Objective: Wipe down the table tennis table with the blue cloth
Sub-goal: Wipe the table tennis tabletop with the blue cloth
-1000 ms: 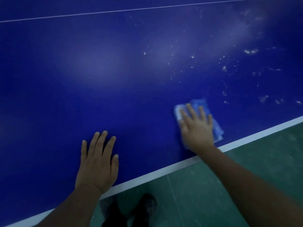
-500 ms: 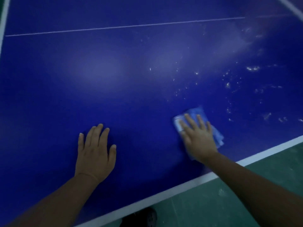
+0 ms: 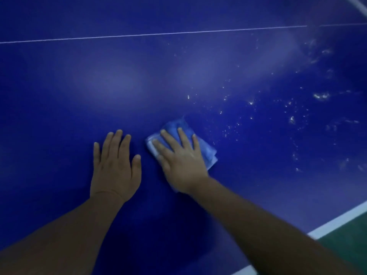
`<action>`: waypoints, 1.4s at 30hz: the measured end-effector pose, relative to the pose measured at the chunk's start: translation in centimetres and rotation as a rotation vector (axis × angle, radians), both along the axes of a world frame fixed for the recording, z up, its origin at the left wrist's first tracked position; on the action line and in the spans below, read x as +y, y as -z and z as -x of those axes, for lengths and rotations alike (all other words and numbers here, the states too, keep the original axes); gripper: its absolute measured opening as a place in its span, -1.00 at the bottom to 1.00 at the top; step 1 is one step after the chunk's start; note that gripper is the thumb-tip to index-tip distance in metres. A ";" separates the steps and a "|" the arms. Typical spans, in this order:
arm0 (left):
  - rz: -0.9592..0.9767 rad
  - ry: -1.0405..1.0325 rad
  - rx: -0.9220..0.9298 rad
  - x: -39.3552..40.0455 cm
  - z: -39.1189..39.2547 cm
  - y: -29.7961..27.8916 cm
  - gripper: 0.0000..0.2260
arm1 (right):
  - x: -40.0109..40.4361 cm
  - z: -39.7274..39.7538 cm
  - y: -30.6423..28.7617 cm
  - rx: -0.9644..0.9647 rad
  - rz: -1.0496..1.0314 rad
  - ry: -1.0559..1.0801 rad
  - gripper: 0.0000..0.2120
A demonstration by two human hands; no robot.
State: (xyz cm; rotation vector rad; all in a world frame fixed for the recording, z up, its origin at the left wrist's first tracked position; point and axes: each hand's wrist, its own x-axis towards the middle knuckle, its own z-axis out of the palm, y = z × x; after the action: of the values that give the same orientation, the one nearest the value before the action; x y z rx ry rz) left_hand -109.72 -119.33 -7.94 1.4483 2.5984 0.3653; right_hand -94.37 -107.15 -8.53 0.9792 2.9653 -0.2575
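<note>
The table [image 3: 59, 116] fills nearly the whole frame, a deep blue top with soft pale glare patches across its middle. A thin white line [image 3: 151, 34] runs across the upper part of the frame, and a broad white edge stripe [image 3: 337, 220] cuts the lower right corner, with a strip of green floor [image 3: 353, 235] beyond it. White specks and smears [image 3: 292, 120] are scattered over the right half of the table, from the upper right down toward the right edge.

Two bare forearms reach in from the bottom of the frame. The left hand [image 3: 114, 167] lies flat on the table just left of centre, fingers straight and close together, holding nothing. The right hand [image 3: 182, 163] sits just beside it, at centre, palm down with fingers spread and straight, pressing on the cloth [image 3: 206, 151]. The cloth is a folded light blue pad lying on the table under that hand, its edges showing beyond the fingertips and along the hand's right side. It lies just left of the nearest specks.
</note>
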 end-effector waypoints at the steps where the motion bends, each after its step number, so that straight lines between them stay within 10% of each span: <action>1: 0.018 0.004 -0.003 0.1 0.0 0.1 -0.39 | 2.4 -0.8 -0.1 -0.068 -0.021 0.015 -0.48; 8: 0.057 0.004 -0.017 0.5 0.1 0.0 -0.39 | 14.2 -11.9 -2.4 0.017 0.130 1.235 -0.52; 15: 0.092 -0.002 -0.017 0.6 0.2 -0.1 -0.41 | 4.2 -4.7 -0.4 -0.078 0.014 0.025 -0.54; 22: 0.126 -0.009 -0.012 0.7 0.2 -0.4 -0.41 | 14.6 -12.4 -1.6 -0.070 0.059 0.883 -0.53; 35: -0.072 -0.156 -0.065 0.5 0.3 -0.6 -0.45 | 0.9 6.2 0.0 0.001 0.010 -0.082 -0.54; 42: -0.052 -0.129 -0.046 0.7 0.2 -0.4 -0.46 | 19.5 2.9 -0.9 -0.048 -0.005 0.564 -0.53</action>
State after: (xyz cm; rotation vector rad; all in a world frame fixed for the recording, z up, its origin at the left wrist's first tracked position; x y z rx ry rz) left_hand -109.93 -118.66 -7.56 1.2746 2.6710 0.4795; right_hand -97.29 -87.60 -7.66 1.7737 2.5771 -0.2208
